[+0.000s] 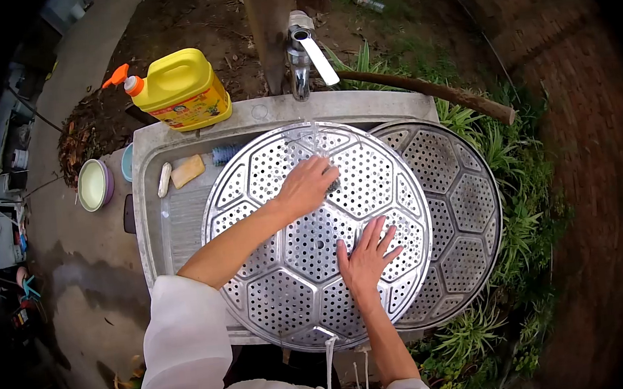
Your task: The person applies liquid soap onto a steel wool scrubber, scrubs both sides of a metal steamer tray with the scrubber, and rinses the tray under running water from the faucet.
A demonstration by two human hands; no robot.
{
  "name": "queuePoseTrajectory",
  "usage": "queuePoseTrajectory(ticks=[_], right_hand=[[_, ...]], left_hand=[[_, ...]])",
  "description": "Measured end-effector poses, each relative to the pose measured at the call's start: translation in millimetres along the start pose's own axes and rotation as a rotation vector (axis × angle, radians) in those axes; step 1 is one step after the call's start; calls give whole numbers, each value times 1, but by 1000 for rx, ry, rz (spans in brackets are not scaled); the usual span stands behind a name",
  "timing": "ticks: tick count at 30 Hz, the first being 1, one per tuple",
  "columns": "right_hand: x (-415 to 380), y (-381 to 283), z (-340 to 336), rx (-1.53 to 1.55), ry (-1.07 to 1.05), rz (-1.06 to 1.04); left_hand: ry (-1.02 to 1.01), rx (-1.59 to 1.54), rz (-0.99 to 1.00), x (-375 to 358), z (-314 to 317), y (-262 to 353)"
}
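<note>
A large round perforated metal steamer tray (pixel 321 248) lies over the stone sink (pixel 152 236). My left hand (pixel 306 185) is closed and pressed to its upper middle, with a dark grey wad that looks like a steel wool scrubber (pixel 335 184) partly showing under the fingers. Lower right on the same tray, my right hand (pixel 367 260) rests flat with its fingers spread. Water falls from the faucet (pixel 300 71) onto the tray just above my left hand. A second, duller steamer tray (pixel 467 204) sits partly beneath the first, at its right.
A yellow pump jug (pixel 184 87) stands on the sink's back left ledge. In the basin's left side lie a yellowish sponge (pixel 188 171), a white piece (pixel 165 180) and a blue brush (pixel 226 154). A wooden pole (pixel 428 92) extends behind, and plants (pixel 523 229) grow at right.
</note>
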State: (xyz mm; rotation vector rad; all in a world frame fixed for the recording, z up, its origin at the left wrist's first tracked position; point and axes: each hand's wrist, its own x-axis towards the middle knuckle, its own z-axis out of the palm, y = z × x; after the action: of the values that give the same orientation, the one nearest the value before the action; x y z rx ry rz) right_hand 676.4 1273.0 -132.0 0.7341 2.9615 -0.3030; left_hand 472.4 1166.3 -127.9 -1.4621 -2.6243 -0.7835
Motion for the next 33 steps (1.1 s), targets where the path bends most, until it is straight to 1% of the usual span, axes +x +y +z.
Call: queuePoseTrajectory(ticks=[2,3,4,5,6,8,9,10,12,14,15,17,19,20,22,24,25,26,28,29,32,33], right_hand=[[13,-3,-8,-21,10,4],[15,-2,-4,-1,30,-16],[15,-1,-1,15,48,-38],[15,0,1,-12,39,-50],[14,1,2,-20,40,-50],[15,3,4,63,55,-86],[15,3,1,73,46,-81],[16,3,-2,76,28,-77],[15,3,1,58,30,-71],[15,2,3,65,27,-63],[15,3,3,44,28,-68],[15,5,4,61,25,-75],[16,3,4,86,17,-60],[17,1,-1,98,10,-56],[15,3,2,51,25,-59],[17,1,-1,41,18,-44],[15,0,-1,47,17,-47],[16,0,-1,48,24,-46],[15,-1,-1,42,40,-58],[16,-2,0,35,36,-54],[15,-3,1,1,32,-42],[16,-3,1,-14,29,-41]], left_hand=[[96,96,-281,-4,-19,-35],[109,131,-410,6,-24,-40],[131,200,-411,18,-18,-41],[155,194,-409,30,-4,-31],[177,182,-402,45,11,-18],[125,114,-166,73,30,-2],[145,106,-141,76,28,2],[151,96,-157,69,19,0],[8,213,-116,36,-9,-24],[92,247,-222,16,-15,-45],[-4,259,-275,22,-22,-38],[170,203,-283,49,6,-18],[138,92,-118,76,27,6],[133,26,-95,77,39,16],[78,-80,87,40,25,8],[54,-11,5,-23,-13,-17],[64,71,-74,-55,-33,-42],[82,152,-143,-68,-48,-65],[156,230,-503,-49,-68,-81],[159,243,-529,-36,-65,-69],[-96,23,-173,-54,-16,6],[-119,-93,96,-75,-26,30]])
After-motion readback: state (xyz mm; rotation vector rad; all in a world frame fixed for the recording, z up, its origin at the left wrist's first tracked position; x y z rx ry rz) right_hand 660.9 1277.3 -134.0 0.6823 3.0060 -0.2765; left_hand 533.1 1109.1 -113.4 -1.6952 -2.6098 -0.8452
